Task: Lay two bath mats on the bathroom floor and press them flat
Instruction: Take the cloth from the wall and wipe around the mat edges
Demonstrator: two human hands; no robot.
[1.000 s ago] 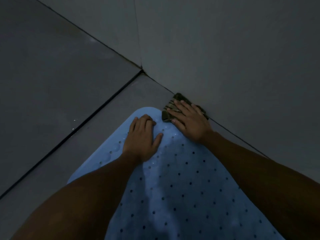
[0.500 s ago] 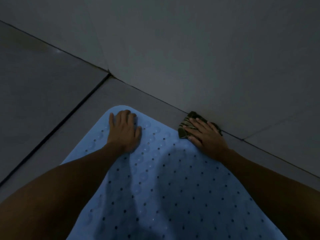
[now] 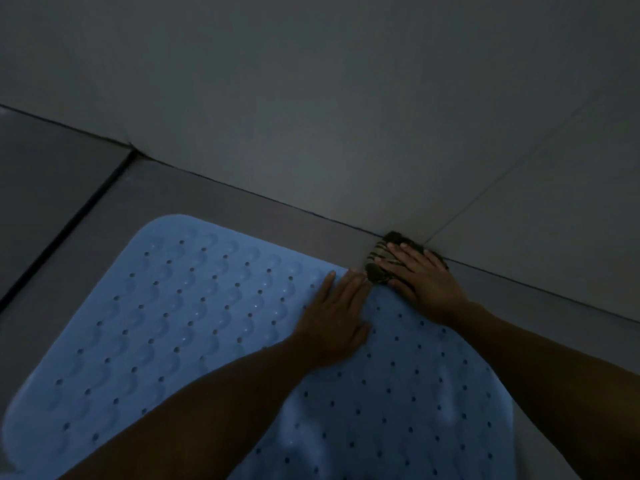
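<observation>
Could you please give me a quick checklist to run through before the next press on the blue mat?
1. Left hand flat on the blue perforated rubber bath mat: ok.
2. Right hand on the mat's far corner: not ok; its fingers lie on a small dark striped object by the wall.
3. Left part of the mat lying flat on the grey tiled floor: ok.
4. Near right part flat: not ok, it looks rippled.
5. Second mat laid: cannot tell, not in view.
</observation>
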